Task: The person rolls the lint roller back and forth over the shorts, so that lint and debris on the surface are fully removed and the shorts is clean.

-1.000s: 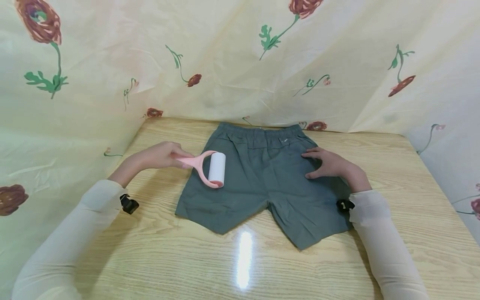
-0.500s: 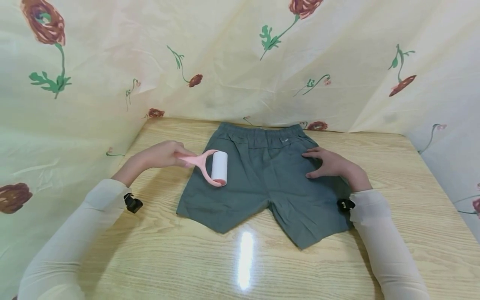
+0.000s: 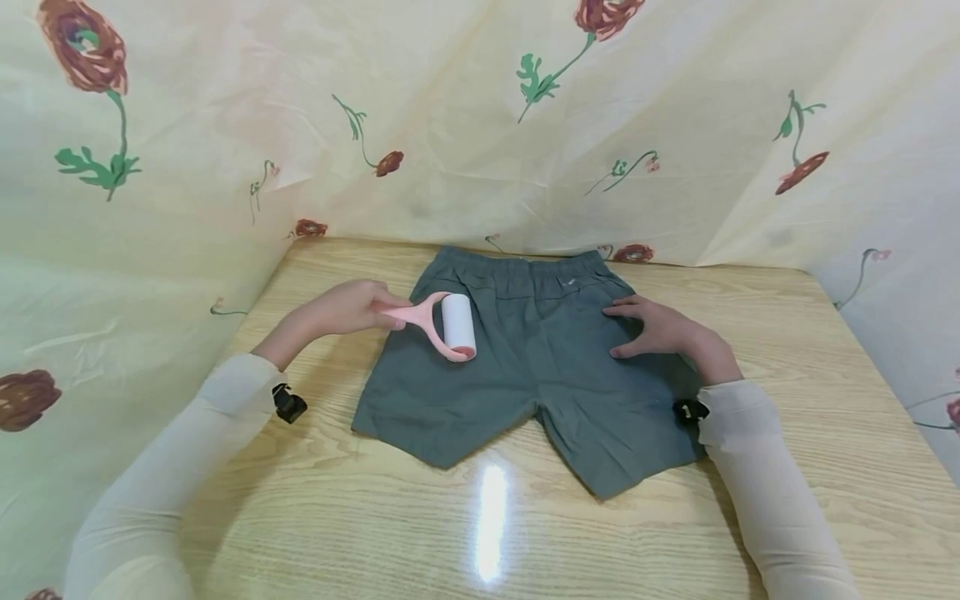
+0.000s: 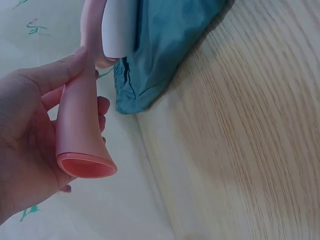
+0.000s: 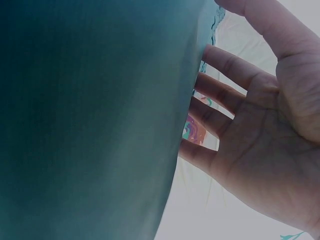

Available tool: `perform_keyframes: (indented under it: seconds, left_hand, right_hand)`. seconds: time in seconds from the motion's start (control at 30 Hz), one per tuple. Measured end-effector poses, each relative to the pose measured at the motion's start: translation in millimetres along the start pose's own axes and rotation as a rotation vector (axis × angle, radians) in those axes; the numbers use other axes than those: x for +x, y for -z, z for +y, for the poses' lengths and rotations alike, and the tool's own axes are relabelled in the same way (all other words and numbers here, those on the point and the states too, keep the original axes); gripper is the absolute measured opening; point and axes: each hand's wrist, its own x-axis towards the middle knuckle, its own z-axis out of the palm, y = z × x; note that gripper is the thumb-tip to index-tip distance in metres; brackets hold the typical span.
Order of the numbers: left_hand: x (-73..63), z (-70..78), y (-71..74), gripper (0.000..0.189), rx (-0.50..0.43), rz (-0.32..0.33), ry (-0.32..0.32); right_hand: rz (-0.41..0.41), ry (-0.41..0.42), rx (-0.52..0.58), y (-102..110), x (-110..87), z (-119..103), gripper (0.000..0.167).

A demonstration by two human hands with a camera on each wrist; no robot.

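Dark grey-green shorts (image 3: 517, 358) lie spread on the wooden table, waistband at the back. My left hand (image 3: 352, 307) grips the pink handle of a lint roller (image 3: 459, 327), whose white roll lies over the left leg of the shorts below the waistband. In the left wrist view the fingers curl round the handle (image 4: 79, 125), its hollow end toward the camera. My right hand (image 3: 656, 327) rests its fingertips and thumb on the right side of the shorts. In the right wrist view its fingers (image 5: 220, 95) are spread and fairly straight at the cloth.
The light wooden table (image 3: 360, 517) extends around the shorts, with a bright reflection in front of them. Floral cloth (image 3: 450, 125) hangs behind the table and along its left and right sides. A small black device (image 3: 288, 403) sits at the left cuff, another (image 3: 690, 410) at the right.
My left hand has moved the lint roller right and slightly toward the waistband across the left part of the shorts. The right hand and the shorts stay in place.
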Motion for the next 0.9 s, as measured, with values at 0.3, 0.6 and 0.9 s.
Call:
perform_keyframes:
  seconds: [0.3,0.6,0.9]
  left_hand:
    - [16.5,7.9,-5.9,0.045,0.026,0.008,-0.042]
    - [35.6,14.8,-10.4,0.046,0.050,-0.007,-0.057]
    - [55.4,27.6,-14.0,0.047,0.098,-0.019,-0.110]
  right_hand:
    - [0.007,0.001,-0.004,0.0,-0.7,-0.8,0.079]
    - [0.000,-0.002,0.006,-0.2,-0.4,-1.7,0.079]
    - [0.000,-0.005,0.001,-0.5,0.2,-0.3,0.079]
